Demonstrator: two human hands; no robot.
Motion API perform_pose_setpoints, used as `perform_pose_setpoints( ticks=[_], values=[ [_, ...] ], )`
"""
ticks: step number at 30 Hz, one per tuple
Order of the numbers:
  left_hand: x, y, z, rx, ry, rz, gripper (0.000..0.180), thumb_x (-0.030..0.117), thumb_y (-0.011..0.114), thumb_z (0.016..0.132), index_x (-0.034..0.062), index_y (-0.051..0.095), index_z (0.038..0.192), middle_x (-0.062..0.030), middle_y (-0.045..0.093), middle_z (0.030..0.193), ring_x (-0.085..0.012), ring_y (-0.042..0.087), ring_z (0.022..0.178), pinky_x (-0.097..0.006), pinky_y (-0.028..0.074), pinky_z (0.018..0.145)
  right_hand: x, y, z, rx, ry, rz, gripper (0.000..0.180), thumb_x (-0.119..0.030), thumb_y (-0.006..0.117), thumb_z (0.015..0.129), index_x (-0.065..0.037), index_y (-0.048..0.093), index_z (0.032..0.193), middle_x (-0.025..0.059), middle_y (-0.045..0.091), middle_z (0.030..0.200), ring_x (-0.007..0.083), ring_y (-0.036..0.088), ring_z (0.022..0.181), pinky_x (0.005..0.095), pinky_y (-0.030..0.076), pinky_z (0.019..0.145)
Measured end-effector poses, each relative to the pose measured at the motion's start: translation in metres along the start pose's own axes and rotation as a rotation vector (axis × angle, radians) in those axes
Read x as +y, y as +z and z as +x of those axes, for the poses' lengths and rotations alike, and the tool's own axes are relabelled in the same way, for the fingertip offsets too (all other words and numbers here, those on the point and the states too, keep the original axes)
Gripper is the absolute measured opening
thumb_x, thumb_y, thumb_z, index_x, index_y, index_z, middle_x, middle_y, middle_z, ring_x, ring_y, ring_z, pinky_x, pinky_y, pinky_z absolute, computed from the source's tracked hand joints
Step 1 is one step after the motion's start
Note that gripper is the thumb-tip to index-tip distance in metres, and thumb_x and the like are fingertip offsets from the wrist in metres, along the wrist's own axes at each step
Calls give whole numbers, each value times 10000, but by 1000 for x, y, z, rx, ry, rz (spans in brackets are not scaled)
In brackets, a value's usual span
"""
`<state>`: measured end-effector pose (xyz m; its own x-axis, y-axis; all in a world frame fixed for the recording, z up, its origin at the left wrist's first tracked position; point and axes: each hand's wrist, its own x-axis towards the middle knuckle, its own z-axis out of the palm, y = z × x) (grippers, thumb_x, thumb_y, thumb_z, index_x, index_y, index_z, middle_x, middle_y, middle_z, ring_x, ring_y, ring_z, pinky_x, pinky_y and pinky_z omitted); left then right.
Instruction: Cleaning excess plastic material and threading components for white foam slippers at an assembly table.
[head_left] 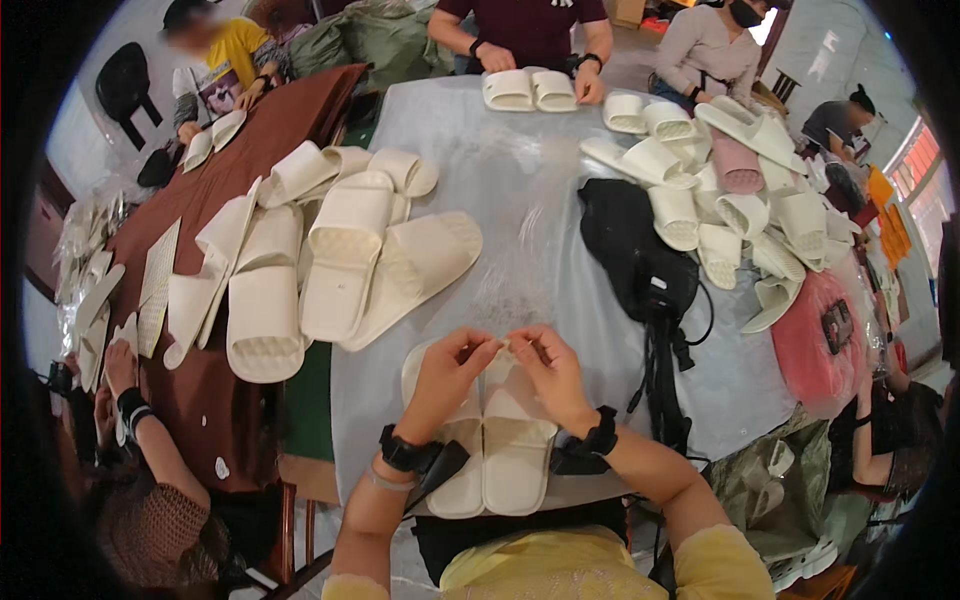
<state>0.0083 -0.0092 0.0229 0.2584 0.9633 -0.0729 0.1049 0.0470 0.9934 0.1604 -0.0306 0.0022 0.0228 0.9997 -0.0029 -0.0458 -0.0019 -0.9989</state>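
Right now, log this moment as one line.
left hand: pinching clear wrap | right hand: pinching same wrap | under hands: cream slipper pair | surface: grey table

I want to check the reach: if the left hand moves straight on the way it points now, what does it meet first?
The left hand points up and right, toward the right hand. It would likely meet those fingers first, just above the slippers; depth is unclear.

A grey-covered table (520, 190) bears cream slippers: a near pair (487, 440), heaps left (330, 260) and far right (730, 190), beside a black bag (630, 250).
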Motion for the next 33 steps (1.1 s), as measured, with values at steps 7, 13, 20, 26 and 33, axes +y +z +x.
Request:
perform_pose_setpoints(
  ticks=[7, 13, 20, 26, 33],
  values=[
    [3, 1, 2, 26, -15, -25, 160, 160, 578, 842, 7, 593, 888, 30, 552, 709, -27, 467, 636, -176, 374, 564, -1, -1, 1, 34, 2, 121, 130, -144, 544, 870, -38, 561, 942, -39, 488, 709, 12, 397, 562, 163, 330, 496],
    [3, -8, 4, 548, 13, -481, 153, 194, 549, 871, 50, 563, 920, 80, 355, 552, -7, 253, 450, -182, 191, 403, 4, -5, 3, 247, -4, 499, 113, -131, 522, 881, -42, 507, 948, -13, 484, 726, 44, 415, 563, 176, 347, 521],
    [-1, -11, 4, 597, 69, -521, 154, 186, 547, 867, 46, 574, 925, 71, 403, 601, -8, 290, 478, -175, 217, 420, 11, -4, 6, 283, -48, 543, 152, -133, 500, 891, -18, 504, 991, -2, 493, 764, 61, 440, 619, 205, 388, 602],
    [-12, -1, 9, -57, 17, -48, 188, 190, 594, 834, 12, 612, 891, 16, 585, 762, -31, 490, 674, -181, 397, 599, -2, -5, 5, 103, 6, 167, 131, -117, 561, 855, -22, 569, 945, -27, 512, 716, 53, 437, 614, 192, 371, 576],
    [-12, -14, 0, -24, 15, 80, 213, 214, 583, 834, 24, 616, 927, 2, 598, 764, -63, 483, 667, -220, 409, 613, -16, 10, 3, 42, -1, -56, 104, -112, 598, 822, -20, 583, 869, -24, 519, 675, 33, 416, 569, 186, 336, 485]
  ],
)
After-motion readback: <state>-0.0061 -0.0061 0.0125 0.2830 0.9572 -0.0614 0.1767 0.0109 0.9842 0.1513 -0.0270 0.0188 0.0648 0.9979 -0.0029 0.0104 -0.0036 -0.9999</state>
